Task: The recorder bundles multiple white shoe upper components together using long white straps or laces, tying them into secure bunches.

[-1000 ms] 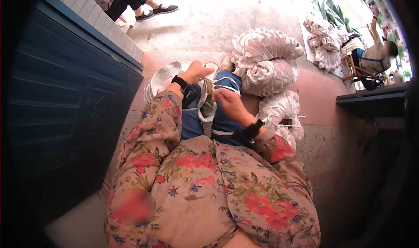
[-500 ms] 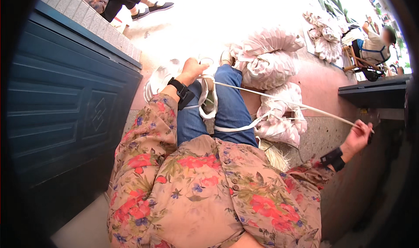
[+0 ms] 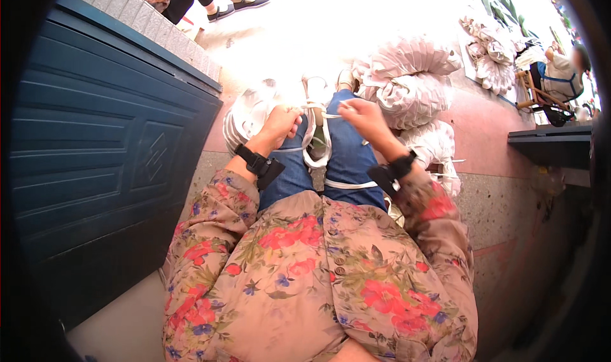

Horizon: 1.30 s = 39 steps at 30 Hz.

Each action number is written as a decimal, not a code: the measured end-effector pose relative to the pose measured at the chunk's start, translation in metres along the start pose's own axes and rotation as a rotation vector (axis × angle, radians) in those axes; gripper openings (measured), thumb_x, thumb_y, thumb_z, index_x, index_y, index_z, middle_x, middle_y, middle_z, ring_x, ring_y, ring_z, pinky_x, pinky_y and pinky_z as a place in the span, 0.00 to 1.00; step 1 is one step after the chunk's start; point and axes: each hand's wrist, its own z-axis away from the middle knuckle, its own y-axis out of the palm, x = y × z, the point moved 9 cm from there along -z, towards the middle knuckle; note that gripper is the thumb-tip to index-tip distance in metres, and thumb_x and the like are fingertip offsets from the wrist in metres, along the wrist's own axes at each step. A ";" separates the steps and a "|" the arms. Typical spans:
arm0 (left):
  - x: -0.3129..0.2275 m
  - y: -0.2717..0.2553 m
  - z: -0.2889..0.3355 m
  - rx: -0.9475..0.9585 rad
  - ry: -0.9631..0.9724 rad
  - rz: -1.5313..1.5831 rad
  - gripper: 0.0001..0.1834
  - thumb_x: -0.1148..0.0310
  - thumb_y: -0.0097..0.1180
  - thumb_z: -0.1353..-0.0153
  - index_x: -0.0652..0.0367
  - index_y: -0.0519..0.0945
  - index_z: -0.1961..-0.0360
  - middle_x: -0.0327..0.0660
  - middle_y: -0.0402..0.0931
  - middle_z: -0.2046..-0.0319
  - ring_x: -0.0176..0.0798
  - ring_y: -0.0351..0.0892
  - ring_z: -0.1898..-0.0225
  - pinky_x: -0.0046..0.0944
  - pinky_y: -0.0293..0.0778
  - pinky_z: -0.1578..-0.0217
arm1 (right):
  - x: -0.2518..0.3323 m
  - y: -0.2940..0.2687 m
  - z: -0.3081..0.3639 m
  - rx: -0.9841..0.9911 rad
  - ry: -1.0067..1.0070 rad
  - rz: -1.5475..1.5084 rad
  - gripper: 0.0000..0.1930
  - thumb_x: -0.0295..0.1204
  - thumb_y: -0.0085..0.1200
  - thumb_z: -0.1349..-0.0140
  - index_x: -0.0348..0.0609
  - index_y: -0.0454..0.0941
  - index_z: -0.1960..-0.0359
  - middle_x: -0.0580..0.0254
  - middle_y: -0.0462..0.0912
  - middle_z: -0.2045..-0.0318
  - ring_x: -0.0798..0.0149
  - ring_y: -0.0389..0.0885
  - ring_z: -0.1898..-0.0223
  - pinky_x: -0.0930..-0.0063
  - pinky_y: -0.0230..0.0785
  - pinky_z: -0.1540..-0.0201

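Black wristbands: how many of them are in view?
2: the left wristband, worn just below the left hand, and the right wristband, just below the right hand. Others may be hidden in the background.

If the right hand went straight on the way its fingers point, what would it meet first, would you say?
Most likely the right hand would meet the pale cord just ahead, by the white item between the legs; depth is unclear, so they may already touch.

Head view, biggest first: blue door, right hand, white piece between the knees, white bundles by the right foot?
1. Blue door
2. White bundles
3. Right hand and white piece: too alike to rank
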 end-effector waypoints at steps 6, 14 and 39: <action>-0.037 0.001 -0.013 -0.237 0.518 -0.399 0.10 0.68 0.49 0.47 0.64 0.72 0.67 0.34 0.70 0.78 0.27 0.68 0.80 0.28 0.64 0.79 | -0.008 0.046 -0.033 -0.064 -0.133 0.496 0.12 0.34 0.50 0.49 0.44 0.74 0.65 0.46 0.77 0.75 0.48 0.76 0.70 0.63 0.67 0.68; -0.048 -0.007 -0.043 -0.186 0.324 -0.573 0.15 0.65 0.53 0.53 0.69 0.76 0.72 0.51 0.75 0.78 0.41 0.75 0.73 0.39 0.68 0.71 | -0.034 0.023 -0.053 -0.111 -0.118 0.364 0.12 0.32 0.51 0.51 0.37 0.74 0.68 0.48 0.76 0.77 0.54 0.77 0.72 0.67 0.68 0.68; -0.064 0.039 -0.010 -0.158 0.444 -1.017 0.12 0.62 0.50 0.49 0.60 0.76 0.72 0.53 0.75 0.75 0.50 0.76 0.69 0.43 0.70 0.69 | -0.050 0.026 -0.012 0.035 0.131 0.332 0.13 0.34 0.40 0.44 0.35 0.73 0.70 0.41 0.75 0.70 0.44 0.73 0.64 0.54 0.64 0.61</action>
